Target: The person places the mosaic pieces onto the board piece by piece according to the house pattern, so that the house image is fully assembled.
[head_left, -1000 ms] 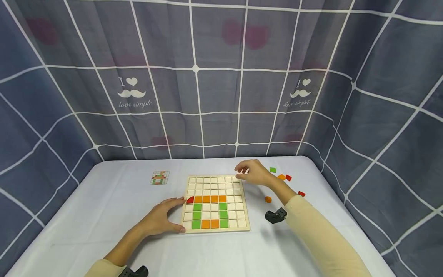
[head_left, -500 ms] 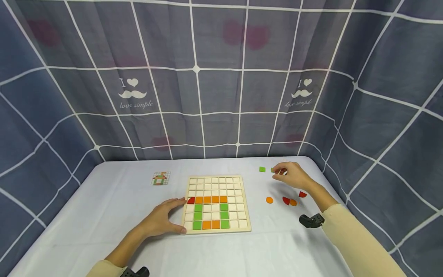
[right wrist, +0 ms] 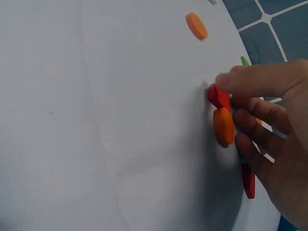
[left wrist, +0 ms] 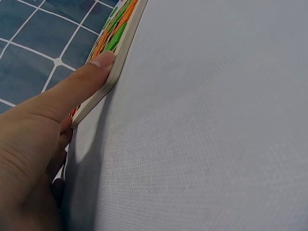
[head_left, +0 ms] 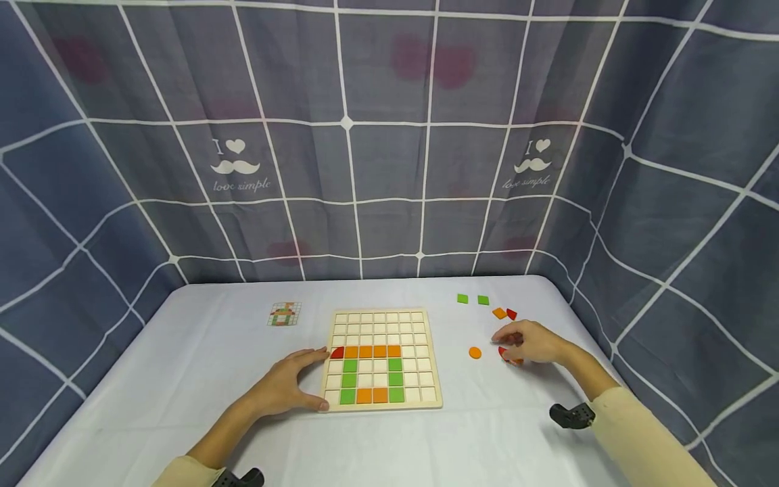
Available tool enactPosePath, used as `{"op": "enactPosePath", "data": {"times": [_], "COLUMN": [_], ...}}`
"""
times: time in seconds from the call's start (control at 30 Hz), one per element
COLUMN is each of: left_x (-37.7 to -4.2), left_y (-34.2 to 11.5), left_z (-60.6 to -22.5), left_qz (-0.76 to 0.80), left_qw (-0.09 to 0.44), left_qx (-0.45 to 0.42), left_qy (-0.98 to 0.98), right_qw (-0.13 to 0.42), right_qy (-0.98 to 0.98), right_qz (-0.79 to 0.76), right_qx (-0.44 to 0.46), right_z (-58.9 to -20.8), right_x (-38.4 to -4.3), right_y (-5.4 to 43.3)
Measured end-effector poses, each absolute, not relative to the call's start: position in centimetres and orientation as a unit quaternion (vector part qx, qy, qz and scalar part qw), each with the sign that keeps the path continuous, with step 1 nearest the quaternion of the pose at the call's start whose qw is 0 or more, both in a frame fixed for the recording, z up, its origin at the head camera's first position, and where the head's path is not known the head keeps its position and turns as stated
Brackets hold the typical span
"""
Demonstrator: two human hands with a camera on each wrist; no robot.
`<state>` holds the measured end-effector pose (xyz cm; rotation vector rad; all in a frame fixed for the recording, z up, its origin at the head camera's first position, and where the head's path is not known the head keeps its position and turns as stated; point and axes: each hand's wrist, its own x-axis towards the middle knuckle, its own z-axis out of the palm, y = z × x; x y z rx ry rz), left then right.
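A pale wooden grid board [head_left: 421,338] lies flat on the white table, bearing green and orange square tiles and one red quarter-round tile [head_left: 337,353] at its left. My left hand [head_left: 282,385] rests against the board's left side; its thumb presses the near corner, its fingers reaching along the edge. To the right of the board, my right hand [head_left: 532,341] pinches another red tile [right wrist: 219,97] between thumb and curled fingers, low over the cloth. An orange round tile [right wrist: 224,126] sits right beside that red tile, partly covered by the hand in the head view.
Two green square tiles [head_left: 473,299] lie at the back right, near an orange tile [head_left: 499,313] and a red one [head_left: 511,314]. A lone orange disc [head_left: 475,352] lies nearer the board. A small pattern card [head_left: 284,314] is at the back left. Curtains [head_left: 383,169] enclose the table.
My right hand has moved from the board's far right corner out past the green tiles, then nearer to me onto the red tile. My left hand has stayed on the board.
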<state>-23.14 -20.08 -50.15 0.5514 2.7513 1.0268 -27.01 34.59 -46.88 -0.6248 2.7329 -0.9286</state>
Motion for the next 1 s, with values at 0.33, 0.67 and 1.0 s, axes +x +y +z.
{"op": "enactPosePath", "data": {"times": [0.33, 0.67, 1.0], "left_x": [-23.06, -23.18, -23.1], "left_y": [-20.13, -20.13, -20.07], "left_z": [-50.21, -50.45, -50.14], "left_qz": [0.345, 0.347, 0.343], "left_qw": [0.072, 0.073, 0.076], "left_qx": [0.19, 0.187, 0.186], "left_qy": [0.916, 0.916, 0.918], "right_qw": [0.099, 0.063, 0.03], "right_qy": [0.919, 0.934, 0.945], "right_qz": [-0.303, -0.276, -0.261], "right_qx": [-0.232, -0.219, -0.196], "right_z": [-47.48, -47.74, -47.63], "right_x": [-27.17, -27.27, -27.33], "right_y": [34.87, 34.42, 33.94]}}
